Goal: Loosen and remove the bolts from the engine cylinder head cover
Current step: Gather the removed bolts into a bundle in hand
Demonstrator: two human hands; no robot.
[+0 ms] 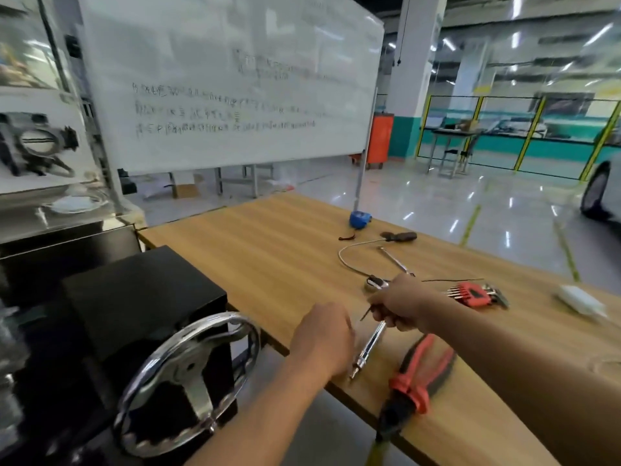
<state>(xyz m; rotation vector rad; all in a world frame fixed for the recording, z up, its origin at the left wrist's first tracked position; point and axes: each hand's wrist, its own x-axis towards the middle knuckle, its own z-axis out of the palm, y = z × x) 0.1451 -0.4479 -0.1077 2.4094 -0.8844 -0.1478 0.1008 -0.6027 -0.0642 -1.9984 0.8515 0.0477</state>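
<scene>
- Right hand (pixel 401 306) is closed around the upper shaft of a chrome ratchet (pixel 368 348), a thin dark bit poking out by the fingers.
- Left hand (pixel 322 341) is curled loosely beside the ratchet's lower end; whether it pinches anything I cannot tell.
- The ratchet looks stiff, weighty and slick; best gripped near the handle end.
- Pliers (pixel 415 378) and a red key set (pixel 477 294) lie nearby on the table (pixel 268 250).
- The head cover and its bolts are not in view.

table (pixel 268 250) wide open on left/mid — pliers (pixel 416 375), hex key set (pixel 477 294) & ratchet (pixel 369 351) crowd the right.
</scene>
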